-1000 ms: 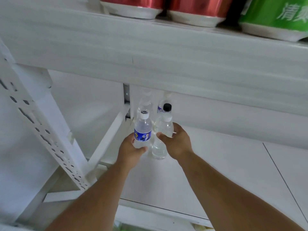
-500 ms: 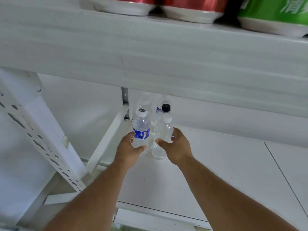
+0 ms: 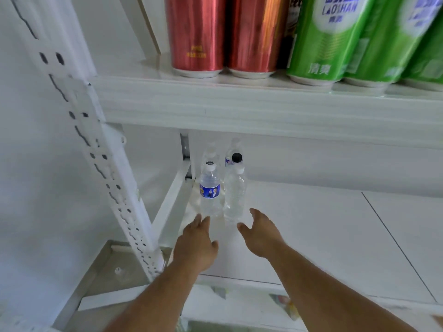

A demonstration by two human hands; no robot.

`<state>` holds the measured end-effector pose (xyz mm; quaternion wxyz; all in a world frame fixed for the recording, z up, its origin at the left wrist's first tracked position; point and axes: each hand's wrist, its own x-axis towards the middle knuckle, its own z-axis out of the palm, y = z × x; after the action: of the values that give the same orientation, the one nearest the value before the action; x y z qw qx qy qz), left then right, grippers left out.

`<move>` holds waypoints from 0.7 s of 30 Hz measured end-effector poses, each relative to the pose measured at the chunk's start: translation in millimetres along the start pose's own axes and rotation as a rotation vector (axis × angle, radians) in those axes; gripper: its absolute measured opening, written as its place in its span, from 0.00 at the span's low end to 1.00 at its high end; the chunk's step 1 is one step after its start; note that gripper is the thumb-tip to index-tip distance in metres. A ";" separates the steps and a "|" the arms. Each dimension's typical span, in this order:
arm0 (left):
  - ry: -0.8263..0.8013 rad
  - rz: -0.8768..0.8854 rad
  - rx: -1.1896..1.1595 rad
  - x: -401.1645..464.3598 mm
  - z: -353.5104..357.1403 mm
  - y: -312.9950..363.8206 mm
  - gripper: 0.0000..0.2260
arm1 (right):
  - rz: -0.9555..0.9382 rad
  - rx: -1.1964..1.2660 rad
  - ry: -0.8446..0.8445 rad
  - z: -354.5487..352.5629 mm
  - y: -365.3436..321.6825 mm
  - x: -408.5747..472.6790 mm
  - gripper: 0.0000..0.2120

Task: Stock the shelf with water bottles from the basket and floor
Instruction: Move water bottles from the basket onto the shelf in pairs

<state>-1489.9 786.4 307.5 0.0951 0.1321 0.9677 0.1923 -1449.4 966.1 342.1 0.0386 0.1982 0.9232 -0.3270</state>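
Water bottles, clear plastic and four in number, stand upright in the back left corner of the white lower shelf board [image 3: 311,236], hard by the perforated white upright post [image 3: 100,149]. Furthest left at the front is the white-capped bottle with a blue label [image 3: 209,191]; touching or just beside it on the right stands the unlabelled clear bottle [image 3: 234,195]. Two more sit behind, one with a black cap [image 3: 236,157].

Just below the labelled bottle is the left hand [image 3: 195,245], fingers straight and apart, gripping nothing; I cannot tell whether its fingertips brush the base. To the right, the right hand [image 3: 260,232] is likewise spread and empty, near the plain bottle. Both bottles look placed, so the sound course is probably to draw straight back without clipping them, then fetch more and fill rightward.

Overhead, red metallic cans [image 3: 223,34] and green cans [image 3: 347,39] line the upper shelf.
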 end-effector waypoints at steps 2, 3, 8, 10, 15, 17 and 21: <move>-0.059 0.066 0.145 -19.2 -2.5 3.8 0.32 | -0.063 -0.163 -0.031 5.2 7.8 -24.2 0.31; -0.079 0.087 0.187 -28.2 -3.7 5.6 0.32 | -0.095 -0.244 -0.060 8.3 12.1 -35.6 0.33; -0.082 0.117 0.239 -69.1 -12.6 15.8 0.30 | -0.240 -0.488 -0.093 17.8 31.4 -79.4 0.37; -0.054 0.117 0.197 -87.4 -12.2 19.9 0.28 | -0.260 -0.504 -0.097 18.6 37.6 -95.0 0.36; -0.035 0.094 0.184 -141.9 4.6 29.5 0.26 | -0.325 -0.493 -0.118 22.9 66.4 -141.1 0.36; -0.048 0.090 0.211 -167.5 18.5 32.2 0.25 | -0.346 -0.509 -0.120 27.3 85.6 -162.7 0.36; -0.144 0.071 0.278 -215.2 60.1 30.7 0.26 | -0.311 -0.481 -0.202 46.1 134.2 -202.7 0.36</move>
<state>-1265.3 771.7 293.8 0.1381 0.1917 0.9704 0.0497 -1213.4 963.4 267.7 0.1256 0.0063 0.9849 -0.1189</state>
